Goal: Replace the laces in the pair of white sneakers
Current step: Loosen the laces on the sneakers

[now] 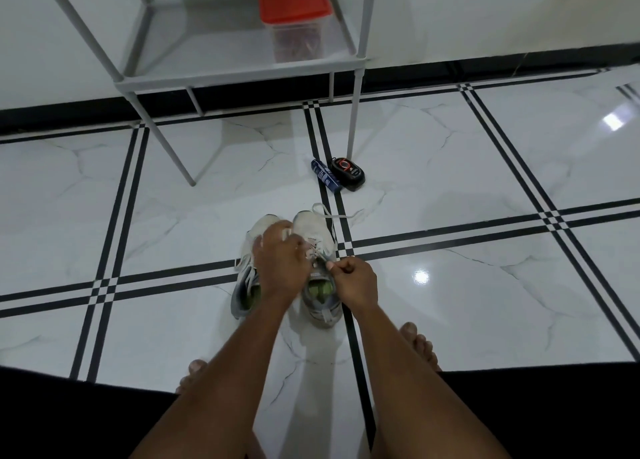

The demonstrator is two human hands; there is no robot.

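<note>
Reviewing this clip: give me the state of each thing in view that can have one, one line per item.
left sneaker: upright on the floor, still laced
right sneaker: upright, lace partly loose, one end trailing on the floor
left hand: rests across both sneakers
right hand: pinches a lace at the right sneaker's tongue
container: on the shelf, red lid on

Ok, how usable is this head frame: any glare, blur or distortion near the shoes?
Head view: dim, bluish light; glare spots on the glossy floor, clear of the sneakers; wide-angle bending of the tile lines; the red-lidded container looks soft; the hands' work on the laces is small but readable.
</note>
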